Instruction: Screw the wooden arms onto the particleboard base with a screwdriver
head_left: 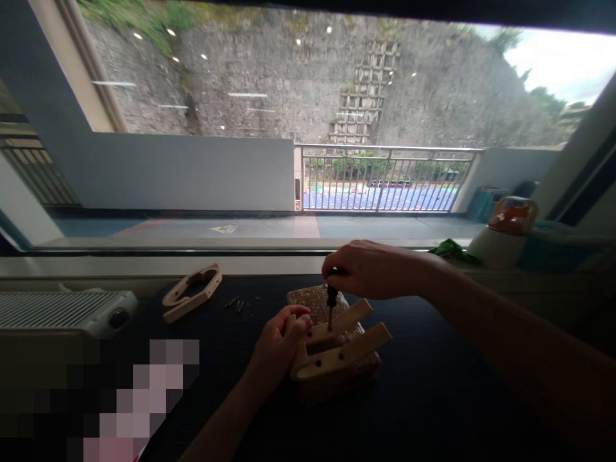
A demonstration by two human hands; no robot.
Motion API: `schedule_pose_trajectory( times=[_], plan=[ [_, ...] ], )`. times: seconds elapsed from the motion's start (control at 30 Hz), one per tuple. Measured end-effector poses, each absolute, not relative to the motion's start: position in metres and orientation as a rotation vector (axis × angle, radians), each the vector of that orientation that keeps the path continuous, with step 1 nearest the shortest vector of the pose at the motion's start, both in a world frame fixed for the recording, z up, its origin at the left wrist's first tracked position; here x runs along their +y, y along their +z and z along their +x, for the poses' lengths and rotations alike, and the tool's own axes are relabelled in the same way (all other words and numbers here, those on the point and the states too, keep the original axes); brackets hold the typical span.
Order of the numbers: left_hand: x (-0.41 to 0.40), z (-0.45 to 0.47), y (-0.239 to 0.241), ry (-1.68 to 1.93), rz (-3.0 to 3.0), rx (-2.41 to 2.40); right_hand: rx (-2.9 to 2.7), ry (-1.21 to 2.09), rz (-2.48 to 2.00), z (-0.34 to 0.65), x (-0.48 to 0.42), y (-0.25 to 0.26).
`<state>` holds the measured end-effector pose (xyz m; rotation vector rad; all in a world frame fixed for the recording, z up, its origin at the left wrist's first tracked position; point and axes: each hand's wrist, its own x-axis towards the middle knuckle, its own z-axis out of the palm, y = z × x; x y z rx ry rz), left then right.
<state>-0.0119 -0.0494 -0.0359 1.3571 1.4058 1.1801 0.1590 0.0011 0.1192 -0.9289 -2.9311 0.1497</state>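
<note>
My right hand is closed around the black handle of a screwdriver, held upright from above. Its tip meets the far bar of a light wooden frame. Dark holes show in the frame's near bar. Under the frame is a rough brown block, which looks wrapped in clear film. My left hand grips the left end of the wooden frame, thumb and fingers closed on it. Whether the screwdriver's tip sits on a screw is too small to tell.
A second wooden frame lies on the dark table to the left, with several screws beside it. A white heater stands at the left edge. At the right near the window are a green cloth and a white container.
</note>
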Motion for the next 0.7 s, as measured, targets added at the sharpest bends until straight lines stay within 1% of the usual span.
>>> schedule_pose_trajectory(
  times=[0.13,0.37,0.7],
  plan=[
    [-0.0488,-0.0119,-0.0364,1.193,1.347,1.398,-2.94,0.092,-0.966,0.1594,-0.0002,0.1195],
    [-0.0491,-0.012,-0.0359,1.182,1.349,1.398,-2.979,0.144,-0.907,0.1606,0.0034,0.1217],
    [-0.0504,-0.011,-0.0333,1.171,1.334,1.412,-2.959,0.047,-0.934,0.1604,0.0059,0.1158]
  ],
)
